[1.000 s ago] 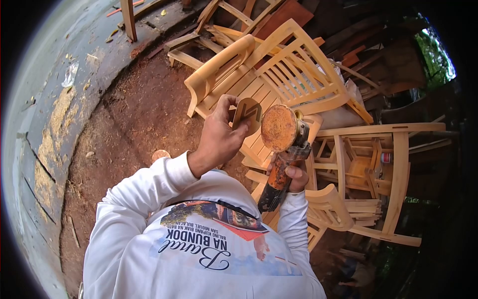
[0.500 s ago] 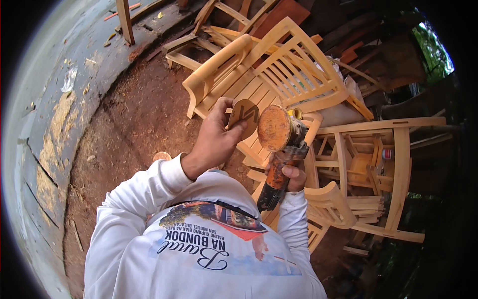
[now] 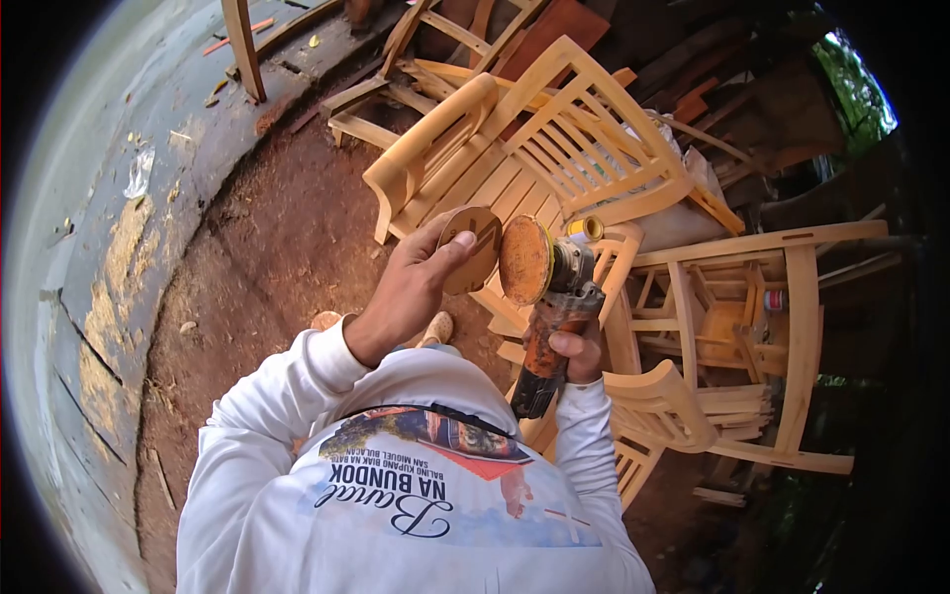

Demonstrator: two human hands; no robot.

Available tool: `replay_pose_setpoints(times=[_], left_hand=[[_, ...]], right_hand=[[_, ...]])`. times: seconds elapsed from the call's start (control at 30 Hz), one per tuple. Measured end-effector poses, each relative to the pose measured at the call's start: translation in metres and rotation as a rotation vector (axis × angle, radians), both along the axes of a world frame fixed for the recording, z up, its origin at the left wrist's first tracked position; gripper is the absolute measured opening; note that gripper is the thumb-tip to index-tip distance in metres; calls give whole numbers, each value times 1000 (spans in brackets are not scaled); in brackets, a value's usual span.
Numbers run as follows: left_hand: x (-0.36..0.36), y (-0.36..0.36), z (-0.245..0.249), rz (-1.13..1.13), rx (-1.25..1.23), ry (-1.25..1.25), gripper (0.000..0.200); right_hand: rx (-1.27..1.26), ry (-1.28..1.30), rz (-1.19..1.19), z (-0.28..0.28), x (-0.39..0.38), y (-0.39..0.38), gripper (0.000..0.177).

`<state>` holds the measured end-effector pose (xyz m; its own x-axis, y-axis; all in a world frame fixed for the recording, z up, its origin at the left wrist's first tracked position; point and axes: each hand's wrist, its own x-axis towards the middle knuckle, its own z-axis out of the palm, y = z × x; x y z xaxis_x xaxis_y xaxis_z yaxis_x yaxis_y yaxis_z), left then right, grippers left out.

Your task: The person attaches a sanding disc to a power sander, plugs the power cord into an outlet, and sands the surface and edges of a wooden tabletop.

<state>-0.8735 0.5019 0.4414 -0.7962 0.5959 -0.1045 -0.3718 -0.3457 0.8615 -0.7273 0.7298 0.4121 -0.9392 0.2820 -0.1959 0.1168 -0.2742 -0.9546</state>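
Note:
My left hand (image 3: 421,272) grips a round brown sanding disc (image 3: 473,259) by its edge, thumb on the face towards me. Dark printed marks show on that face. In my right hand (image 3: 579,346) is an orange and black angle grinder (image 3: 554,342), held by its body with the head pointing up and away. Its round backing pad (image 3: 525,260), worn and orange-brown, faces left towards the disc. A narrow gap seems to lie between pad and disc. Beyond the grinder head, a yellow-rimmed roll or can (image 3: 586,229) rests by the wooden chair (image 3: 594,134).
A second wooden chair frame (image 3: 797,346) lies at the right, with a small red-and-white can (image 3: 775,299) inside it. Bare reddish soil (image 3: 257,267) spreads to the left, bordered by a grey concrete strip (image 3: 129,238). Stacked timber and chair parts (image 3: 435,79) stand behind.
My left hand has turned the disc and shifted it slightly left and down. The grinder's pad has moved a little left and tilted more edge-on.

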Motion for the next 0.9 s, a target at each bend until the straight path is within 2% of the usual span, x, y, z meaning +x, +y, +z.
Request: replay_pose_setpoints(times=[0.33, 0.4, 0.63, 0.9], left_hand=[[-3, -11, 0, -57, 31, -87, 47], [-2, -11, 1, -56, 38, -70, 48], [-4, -17, -6, -104, -53, 24, 57], [-4, -23, -2, -102, 19, -4, 61]], right_hand=[[132, -6, 53, 8, -1, -6, 74], [130, -16, 109, 12, 0, -4, 68], [270, 44, 119, 17, -3, -10, 72], [393, 61, 113, 33, -12, -23, 74]])
